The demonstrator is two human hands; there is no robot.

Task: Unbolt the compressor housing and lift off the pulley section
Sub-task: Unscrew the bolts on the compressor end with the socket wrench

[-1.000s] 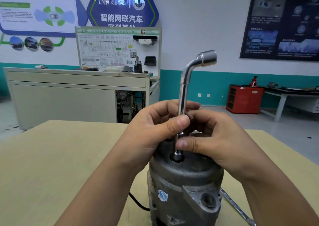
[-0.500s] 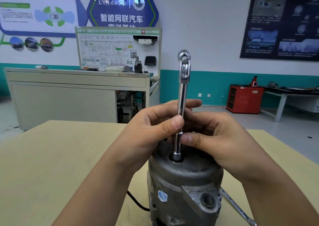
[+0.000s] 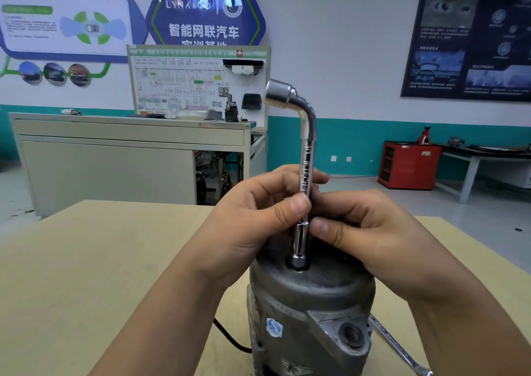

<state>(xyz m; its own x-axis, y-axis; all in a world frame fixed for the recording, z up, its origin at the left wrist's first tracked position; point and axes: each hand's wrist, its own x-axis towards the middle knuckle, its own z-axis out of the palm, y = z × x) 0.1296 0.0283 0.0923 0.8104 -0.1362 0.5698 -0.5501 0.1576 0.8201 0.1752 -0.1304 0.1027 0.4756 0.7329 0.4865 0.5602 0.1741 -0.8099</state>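
- Both thumbs are pressed on the shank of the L-shaped socket wrench (image 3: 307, 160), the left hand (image 3: 253, 223) above and the right hand (image 3: 373, 237) just below. The fingers of each are curled round its far side, so the shank is pinched narrowly.
- On smooth chrome such a pinch is judged weak: if the bolt binds, the fingers may be slid round the shank and nothing turned.
- The wrench is stood upright, its lower socket seated in a recess on top of the compressor housing (image 3: 310, 303). The bolt head is hidden. If the shank is tilted, the socket could be lifted off and the head rounded.
- The housing is stood on end at the near edge of the table (image 3: 86, 260), about midway between its corners, and is steadied by neither hand. It could be turned, or tipped over that edge.
- The pulley section cannot be seen.
- A black cable (image 3: 227, 338) is trailed from the base, and a spanner (image 3: 399, 347) is laid toward the near right corner. Either could be snagged or knocked off.
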